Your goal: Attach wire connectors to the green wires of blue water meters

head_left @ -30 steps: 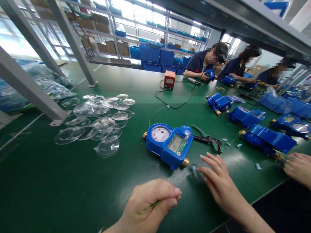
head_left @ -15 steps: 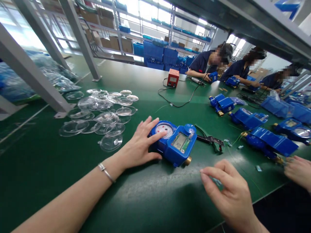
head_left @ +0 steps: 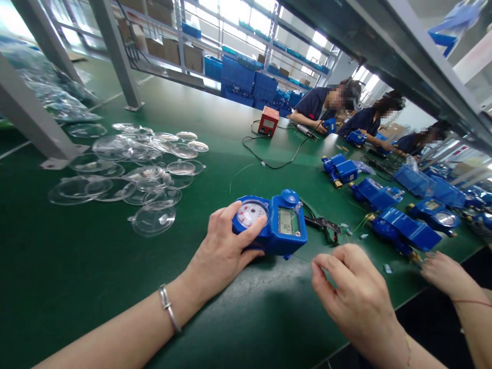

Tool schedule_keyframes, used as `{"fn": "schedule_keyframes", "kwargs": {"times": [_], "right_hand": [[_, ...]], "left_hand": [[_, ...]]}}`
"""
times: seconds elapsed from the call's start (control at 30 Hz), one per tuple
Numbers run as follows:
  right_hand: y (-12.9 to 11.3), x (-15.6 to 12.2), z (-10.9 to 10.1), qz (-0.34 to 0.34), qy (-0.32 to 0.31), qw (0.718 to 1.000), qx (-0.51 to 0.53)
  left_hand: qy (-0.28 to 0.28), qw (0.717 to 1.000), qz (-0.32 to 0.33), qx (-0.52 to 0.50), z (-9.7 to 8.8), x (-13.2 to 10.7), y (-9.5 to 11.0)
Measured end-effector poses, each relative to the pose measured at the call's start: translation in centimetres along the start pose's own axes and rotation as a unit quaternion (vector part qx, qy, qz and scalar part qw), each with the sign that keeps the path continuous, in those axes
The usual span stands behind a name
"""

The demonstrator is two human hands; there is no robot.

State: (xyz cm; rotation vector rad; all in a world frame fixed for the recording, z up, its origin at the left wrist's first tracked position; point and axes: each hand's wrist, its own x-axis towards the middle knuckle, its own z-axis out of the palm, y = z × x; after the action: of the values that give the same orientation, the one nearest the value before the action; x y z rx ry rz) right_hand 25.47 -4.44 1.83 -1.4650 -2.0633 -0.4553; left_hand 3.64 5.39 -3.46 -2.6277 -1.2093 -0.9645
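My left hand (head_left: 223, 250) grips the left end of a blue water meter (head_left: 282, 225) with a round dial and a small display, and holds it tilted up on the green table (head_left: 96, 266). My right hand (head_left: 351, 292) hovers just right of the meter with fingers curled in a pinch; what it holds is too small to make out. Black pliers (head_left: 322, 224) lie just behind the meter.
Several clear plastic discs (head_left: 146, 169) are spread at the left. More blue meters (head_left: 400, 230) lie in a row at the right, with another person's hand (head_left: 442, 271) beside them. A red box (head_left: 268, 121) with cables sits further back. Three people work at the far right.
My left hand has closed on the meter and turned it, lifting its near side. My right hand has stayed in front of it, pinched.
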Motion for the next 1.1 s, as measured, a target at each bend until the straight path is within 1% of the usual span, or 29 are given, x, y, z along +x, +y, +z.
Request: {"fn": "schedule_keyframes", "kwargs": {"times": [0.13,0.43,0.57,0.77,1.1], "right_hand": [[0.01,-0.28,0.14,0.003,-0.006,1.000,0.001],[-0.13,-0.31,0.74,-0.005,-0.048,0.999,-0.012],[-0.42,-0.35,0.72,-0.007,-0.043,0.999,-0.013],[-0.53,-0.39,0.03,-0.012,-0.028,0.999,-0.021],[-0.75,-0.06,0.00,-0.035,-0.050,0.997,-0.055]], "left_hand": [[-0.001,1.000,-0.005,0.000,0.23,-0.14,-0.20],[0.001,1.000,-0.005,-0.003,0.10,-0.24,-0.02],[0.000,1.000,-0.003,-0.014,0.05,-0.27,0.06],[-0.005,1.000,-0.008,-0.014,0.22,-0.29,0.05],[0.000,1.000,-0.009,-0.020,0.11,-0.40,0.27]]}}
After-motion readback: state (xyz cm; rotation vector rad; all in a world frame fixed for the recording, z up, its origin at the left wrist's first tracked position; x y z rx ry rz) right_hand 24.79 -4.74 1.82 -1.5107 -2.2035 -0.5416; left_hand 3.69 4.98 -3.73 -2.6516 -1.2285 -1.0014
